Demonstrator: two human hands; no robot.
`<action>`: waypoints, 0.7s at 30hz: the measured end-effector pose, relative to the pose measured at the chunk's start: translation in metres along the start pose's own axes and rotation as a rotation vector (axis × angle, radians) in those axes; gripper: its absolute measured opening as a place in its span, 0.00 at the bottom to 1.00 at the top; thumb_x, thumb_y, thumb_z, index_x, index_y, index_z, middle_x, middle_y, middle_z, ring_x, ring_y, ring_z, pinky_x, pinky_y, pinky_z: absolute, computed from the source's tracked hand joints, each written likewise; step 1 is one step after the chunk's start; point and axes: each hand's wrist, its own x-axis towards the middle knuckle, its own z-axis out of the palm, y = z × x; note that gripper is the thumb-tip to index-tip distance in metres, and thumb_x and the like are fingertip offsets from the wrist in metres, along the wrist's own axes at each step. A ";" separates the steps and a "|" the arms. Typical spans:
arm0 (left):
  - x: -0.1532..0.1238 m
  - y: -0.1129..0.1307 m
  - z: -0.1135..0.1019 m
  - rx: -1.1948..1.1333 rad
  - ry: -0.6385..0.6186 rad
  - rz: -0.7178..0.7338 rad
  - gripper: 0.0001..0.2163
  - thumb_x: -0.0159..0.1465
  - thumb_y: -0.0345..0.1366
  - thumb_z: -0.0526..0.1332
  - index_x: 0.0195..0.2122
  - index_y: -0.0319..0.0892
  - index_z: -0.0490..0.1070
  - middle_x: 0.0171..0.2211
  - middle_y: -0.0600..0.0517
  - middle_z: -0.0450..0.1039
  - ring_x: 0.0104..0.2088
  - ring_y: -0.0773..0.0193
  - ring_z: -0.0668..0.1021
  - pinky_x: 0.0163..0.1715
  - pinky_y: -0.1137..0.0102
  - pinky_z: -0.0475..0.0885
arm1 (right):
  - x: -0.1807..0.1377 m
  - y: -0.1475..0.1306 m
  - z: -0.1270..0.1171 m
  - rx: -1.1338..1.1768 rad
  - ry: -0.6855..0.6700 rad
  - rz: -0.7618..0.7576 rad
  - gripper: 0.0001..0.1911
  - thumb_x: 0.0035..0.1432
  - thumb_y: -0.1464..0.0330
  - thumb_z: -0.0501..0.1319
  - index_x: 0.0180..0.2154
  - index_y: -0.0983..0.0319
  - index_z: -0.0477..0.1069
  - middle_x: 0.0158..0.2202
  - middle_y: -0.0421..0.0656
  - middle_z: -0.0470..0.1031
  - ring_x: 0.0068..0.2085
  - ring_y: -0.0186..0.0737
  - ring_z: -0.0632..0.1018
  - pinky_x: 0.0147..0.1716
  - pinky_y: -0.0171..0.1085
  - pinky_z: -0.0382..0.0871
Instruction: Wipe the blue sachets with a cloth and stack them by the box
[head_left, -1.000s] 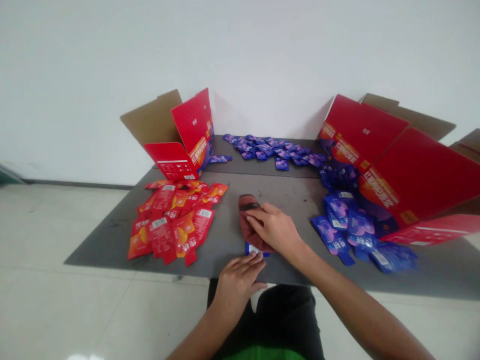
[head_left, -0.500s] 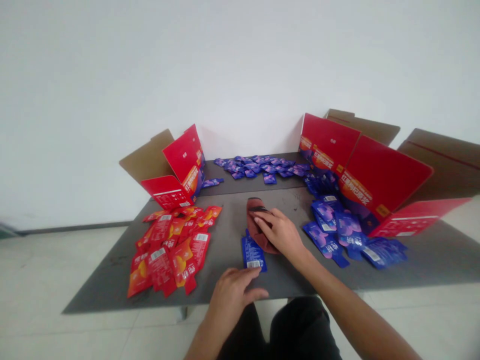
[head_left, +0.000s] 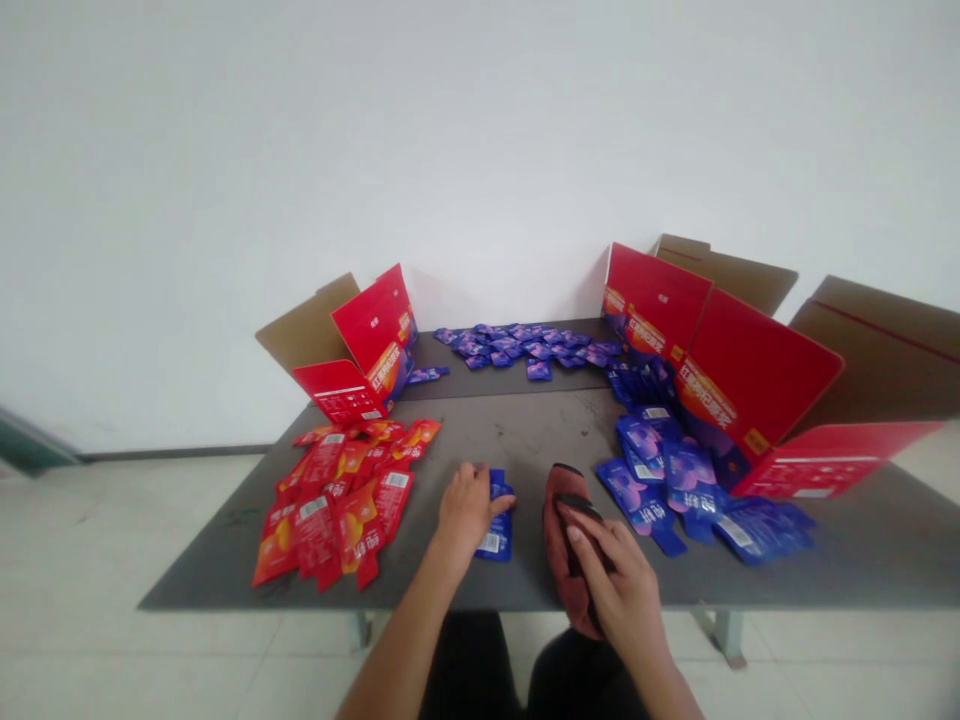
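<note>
A single blue pouch (head_left: 493, 543) lies on the grey table in front of me, its printed back with a barcode facing up. My left hand (head_left: 466, 508) rests over its left and upper part, fingers curled at the edge and thumb across the surface; the fingertips are partly hidden. To the right of it, my right hand (head_left: 621, 580) grips a reddish-brown cloth item with black trim (head_left: 564, 545), bunched at the table's front edge. Closest to that hand on the right is a pile of blue pouches (head_left: 646, 500).
Red-orange pouches (head_left: 341, 500) lie heaped at the left. Behind them stands an open red carton (head_left: 371, 345). Two more open cartons (head_left: 757, 370) stand at the right. Many small blue pouches (head_left: 525, 345) spread along the back by the wall.
My right hand has drawn the cloth item off the blue pouch, toward me and to the right. My left hand has moved forward from the pouch's lower edge to its upper left.
</note>
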 end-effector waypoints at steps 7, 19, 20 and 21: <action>0.006 -0.010 -0.013 -0.312 -0.100 0.050 0.21 0.61 0.41 0.69 0.54 0.39 0.77 0.43 0.45 0.80 0.43 0.54 0.81 0.44 0.67 0.75 | 0.002 0.003 0.000 0.051 -0.050 0.027 0.16 0.71 0.58 0.58 0.57 0.47 0.75 0.49 0.42 0.76 0.51 0.42 0.78 0.52 0.39 0.71; -0.084 -0.002 -0.042 -0.161 0.037 0.476 0.09 0.71 0.36 0.64 0.47 0.54 0.82 0.49 0.51 0.77 0.51 0.57 0.77 0.55 0.60 0.66 | 0.002 -0.001 -0.001 0.046 -0.028 0.024 0.16 0.71 0.58 0.58 0.57 0.47 0.76 0.47 0.41 0.76 0.50 0.42 0.78 0.51 0.41 0.70; -0.094 -0.007 -0.034 -0.096 0.012 0.492 0.10 0.71 0.35 0.63 0.49 0.54 0.82 0.50 0.51 0.77 0.53 0.56 0.77 0.56 0.59 0.66 | 0.001 -0.001 0.000 0.044 -0.024 0.023 0.16 0.71 0.58 0.58 0.57 0.47 0.75 0.47 0.41 0.76 0.50 0.42 0.78 0.51 0.41 0.70; -0.104 -0.012 -0.026 -0.045 -0.001 0.498 0.10 0.71 0.35 0.63 0.50 0.54 0.81 0.52 0.51 0.77 0.54 0.56 0.77 0.57 0.58 0.65 | 0.001 -0.001 0.000 0.041 -0.021 0.022 0.16 0.71 0.58 0.58 0.57 0.47 0.75 0.47 0.42 0.76 0.50 0.42 0.78 0.51 0.41 0.70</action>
